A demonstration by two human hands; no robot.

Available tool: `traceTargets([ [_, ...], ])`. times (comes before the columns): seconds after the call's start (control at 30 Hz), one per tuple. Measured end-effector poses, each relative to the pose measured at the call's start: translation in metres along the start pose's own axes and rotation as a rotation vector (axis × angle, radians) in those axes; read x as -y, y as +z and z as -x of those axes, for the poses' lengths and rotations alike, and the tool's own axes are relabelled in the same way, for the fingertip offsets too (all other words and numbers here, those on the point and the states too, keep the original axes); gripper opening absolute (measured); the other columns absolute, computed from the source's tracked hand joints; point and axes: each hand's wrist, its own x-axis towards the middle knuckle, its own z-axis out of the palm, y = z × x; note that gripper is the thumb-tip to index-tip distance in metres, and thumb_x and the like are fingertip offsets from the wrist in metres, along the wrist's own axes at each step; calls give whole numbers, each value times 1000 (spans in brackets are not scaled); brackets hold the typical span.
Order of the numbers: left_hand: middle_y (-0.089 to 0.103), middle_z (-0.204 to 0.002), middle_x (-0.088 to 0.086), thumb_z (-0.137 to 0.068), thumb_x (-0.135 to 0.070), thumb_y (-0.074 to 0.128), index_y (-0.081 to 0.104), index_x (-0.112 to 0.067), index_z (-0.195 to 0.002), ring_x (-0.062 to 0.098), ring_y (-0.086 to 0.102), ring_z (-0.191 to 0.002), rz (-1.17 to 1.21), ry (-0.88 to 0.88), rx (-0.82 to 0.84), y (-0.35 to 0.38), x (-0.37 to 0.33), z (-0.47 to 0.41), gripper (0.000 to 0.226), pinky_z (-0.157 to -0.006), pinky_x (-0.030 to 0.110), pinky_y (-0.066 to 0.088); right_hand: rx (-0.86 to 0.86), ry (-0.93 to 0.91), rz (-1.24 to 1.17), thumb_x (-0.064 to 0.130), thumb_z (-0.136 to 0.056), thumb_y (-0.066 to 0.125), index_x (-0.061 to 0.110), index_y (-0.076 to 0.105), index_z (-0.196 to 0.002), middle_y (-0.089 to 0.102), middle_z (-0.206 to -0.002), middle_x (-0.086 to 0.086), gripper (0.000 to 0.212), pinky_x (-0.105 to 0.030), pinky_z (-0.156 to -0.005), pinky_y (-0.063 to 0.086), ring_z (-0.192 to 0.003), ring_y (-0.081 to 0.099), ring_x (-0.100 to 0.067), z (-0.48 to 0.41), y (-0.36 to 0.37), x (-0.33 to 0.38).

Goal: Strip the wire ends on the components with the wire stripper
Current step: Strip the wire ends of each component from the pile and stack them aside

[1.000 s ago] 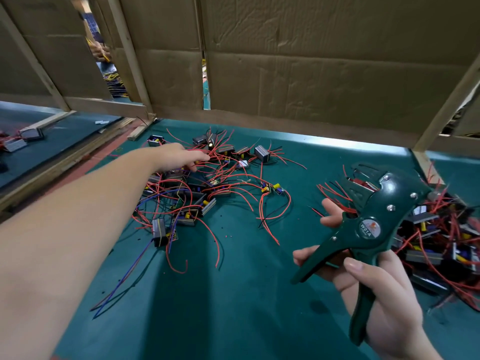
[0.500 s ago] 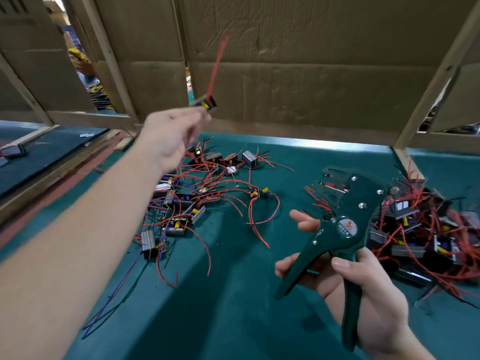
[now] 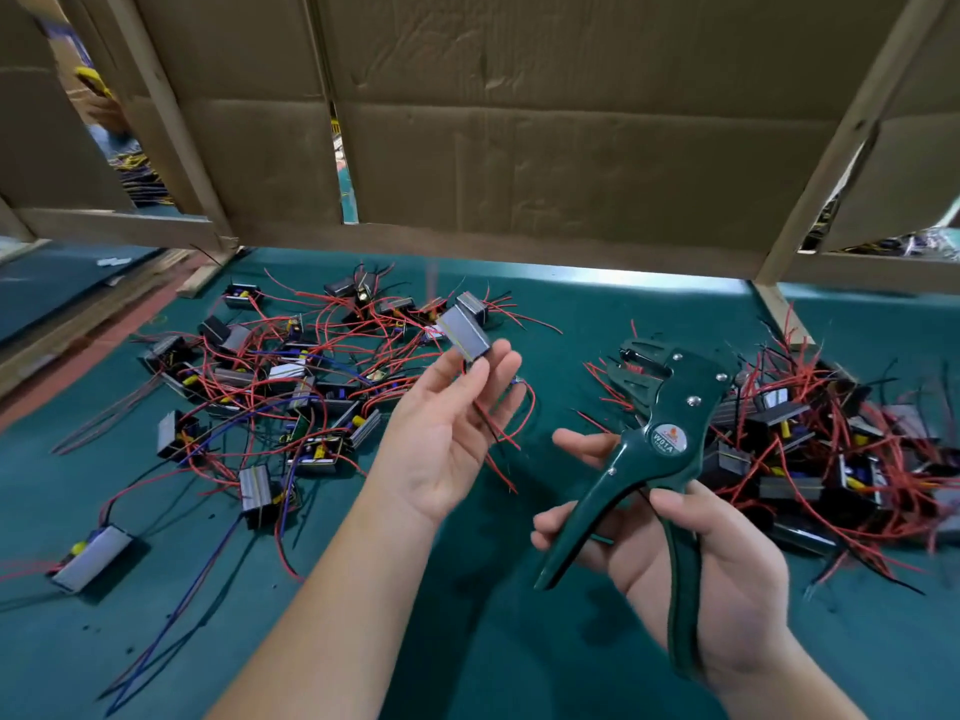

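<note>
One component (image 3: 464, 333) is held up in the fingertips of the left hand (image 3: 447, 439), above the middle of the tabletop (image 3: 587, 324), its red wires hanging down past the palm. The stripper (image 3: 655, 449) is grasped by its handles in the right hand (image 3: 711, 579), head pointed up and toward the far edge; its handles are spread and nothing is seen between the jaws. No wire of the held component has been fed in yet, so this piece is judged to be at the very start of its strip.

Two heaps are seen — a loose one (image 3: 291, 387) toward the left side of the tabletop and a denser one (image 3: 821, 449) against the right edge. Which heap is stripped and which is waiting cannot be told; the wire ends are too small to read. If the left heap is the unworked stock, a good deal is left.

The tabletop is covered in a green mat, marked with a few dark specks near the front left corner. It is walled at the back by cardboard panels (image 3: 571, 148) on a wooden frame (image 3: 841, 148) — through the gaps, neighbouring benches with more wiring are glimpsed.
</note>
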Motion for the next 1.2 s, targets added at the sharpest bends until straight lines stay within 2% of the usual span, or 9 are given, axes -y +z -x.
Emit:
traceTargets([
  [0.13,74,-99,6,-77,-20,61,61,-10,-100,14,72,-89,12,-19,-15,-12,-4,3,25,-70,29,58,17,3,22,29,-56,82,-4,65,-109,54,-130,-29,64,-63,-74,50,-79,63,-51,-1,0,-2],
  [0.47,75,-92,12,-71,-5,63,69,-13,-77,13,73,-84,-45,105,-63,-14,2,5,12,-64,19,56,10,73,22,27,-53,85,-12,57,-115,55,-125,-33,79,-63,-72,50,-77,62,-53,-2,2,-6],
  [0.6,75,-92,7,-71,-3,61,74,-10,-91,12,72,-88,-126,163,-49,-11,11,5,25,-67,18,55,99,163,23,29,-59,81,-6,62,-117,59,-97,-39,70,-63,-76,48,-79,62,-52,-3,1,-6],
  [0.7,74,-99,5,-82,3,58,68,-9,-103,13,70,-95,-195,140,1,-10,19,6,26,-72,21,56,138,190,15,29,-60,80,-4,63,-116,60,-113,-34,68,-61,-75,48,-77,63,-48,-4,4,-9],
  [0.8,75,-95,-5,-88,2,60,69,-20,-100,9,68,-94,-649,197,-28,-13,22,8,27,-82,28,56,67,180,12,26,-51,86,-6,62,-116,58,-123,-29,77,-60,-70,50,-73,63,-47,-5,6,-11],
  [0.9,69,-69,-11,-86,-21,59,70,-31,-84,5,61,-66,-1346,369,-65,-19,15,13,16,-62,21,49,-21,176,58,27,-40,90,-6,65,-111,62,-112,-27,82,-60,-65,52,-68,62,-48,-6,4,-9],
  [1.0,55,-56,-13,-75,-50,47,70,-34,-80,9,52,-64,-1877,395,-70,-22,9,17,28,-51,20,33,-59,183,58,28,-36,90,-8,65,-108,61,-104,-25,85,-59,-65,52,-68,61,-49,-6,2,-7],
  [1.13,58,-84,-11,-81,-42,58,72,-25,-71,14,50,-86,-1858,614,205,-25,2,12,24,-75,30,36,-81,169,27,27,-33,91,-9,67,-102,60,-97,-24,82,-59,-65,54,-68,62,-48,-8,0,-4],
  [1.2,64,-85,-11,-85,-36,60,69,-23,-75,9,56,-84,-1725,519,329,-25,2,13,19,-77,29,41,-78,162,15,27,-34,91,-10,67,-102,60,-94,-24,81,-60,-66,53,-68,62,-47,-9,-1,-3],
])
